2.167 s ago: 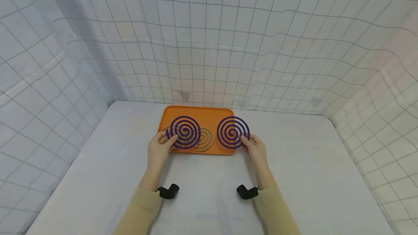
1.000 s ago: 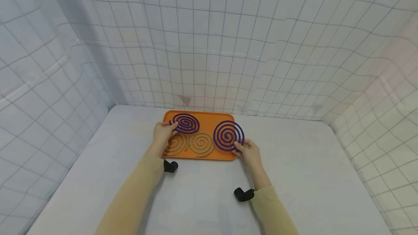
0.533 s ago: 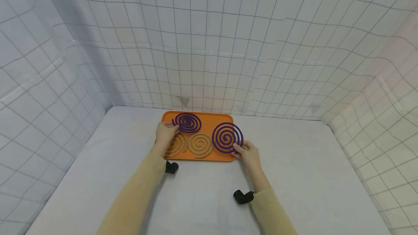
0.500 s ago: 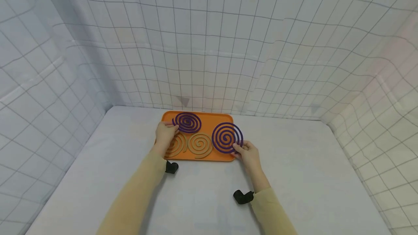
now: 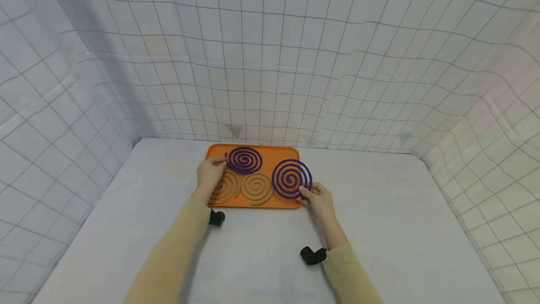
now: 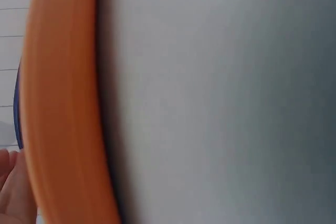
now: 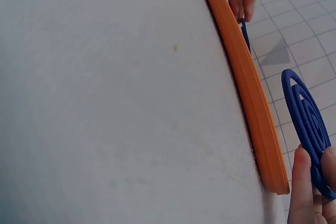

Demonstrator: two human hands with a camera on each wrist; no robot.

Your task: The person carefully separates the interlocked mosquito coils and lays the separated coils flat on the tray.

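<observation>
A purple mosquito coil is over the back left part of the orange tray. My left hand has its fingertips at the coil's outer left end, pinching it. My right hand grips a second purple mosquito coil by its right side between thumb and fingers. That coil is tilted up over the tray's front right corner and looks blue in the right wrist view. Two tan coils lie in the tray's front left part; the left one is partly behind my left hand, the other one shows fully.
The tray lies near the back of a white table. White walls with a dark grid stand behind and on both sides. Each wrist carries a black camera mount.
My left hand has lowered its purple coil from above the tan coils to the tray's back left, then shifted it slightly right. My right hand has brought its coil a little left and nearer.
</observation>
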